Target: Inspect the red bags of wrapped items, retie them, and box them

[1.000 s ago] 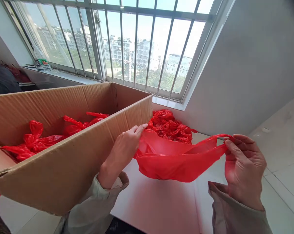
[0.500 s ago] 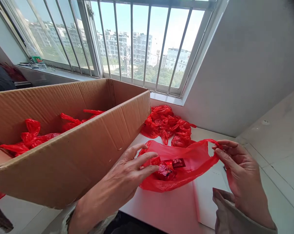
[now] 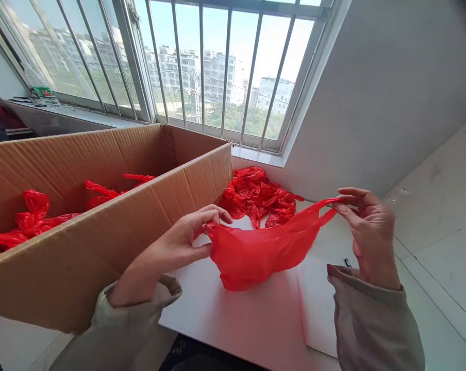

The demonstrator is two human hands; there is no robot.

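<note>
A red plastic bag is stretched between my two hands above the white table. My right hand pinches its handle loops at the upper right. The bag's left end is gripped by my left hand, with the thumb below and the fingers curled over the top. The bag's side now faces me, so what lies inside is hidden. Just behind it is a heap of crumpled red plastic bags. My left forearm passes in front of the cardboard box.
A large open cardboard box fills the left side, with several knotted red bags inside. A white board or sheet lies on the table at right, near a small black object. Behind stands a barred window.
My left hand has gone from hovering over the bag's opening to holding its left end. Both hands have lifted the bag, and the wrapped red items inside are out of sight.
</note>
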